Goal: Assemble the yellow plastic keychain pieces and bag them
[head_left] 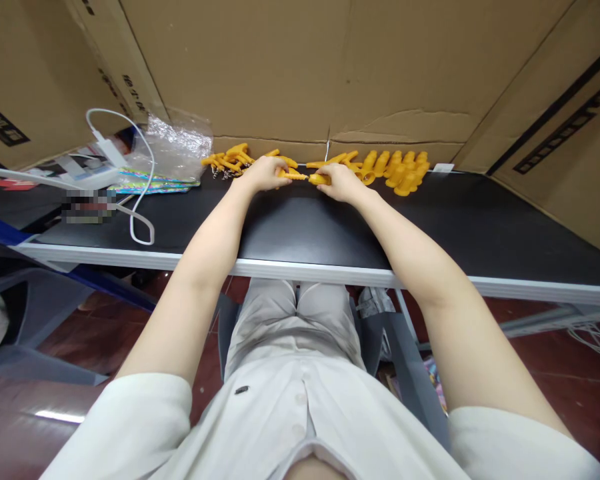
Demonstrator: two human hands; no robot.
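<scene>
Both hands joining yellow plastic pieces at the far edge of the counter.
Our left hand grips a threaded yellow piece; our right hand pinches a yellow cap against it. Loose parts lie at 10 o'clock, a finished row at 2 o'clock: partway through.

Wearer: white short-sleeved shirt, sleeves ending above the elbow, both forearms bare. Button placket runs down the shirt centre; at least one pale button is visible on it. Small dark oblong mark or clip sits on the shirt front, left of the placket; cannot tell which. Light beige-grey trousers, smooth fabric, slight creasing at the centre seam. Left hand and right hand bare: no gloves, rings or watch discernible.
</scene>
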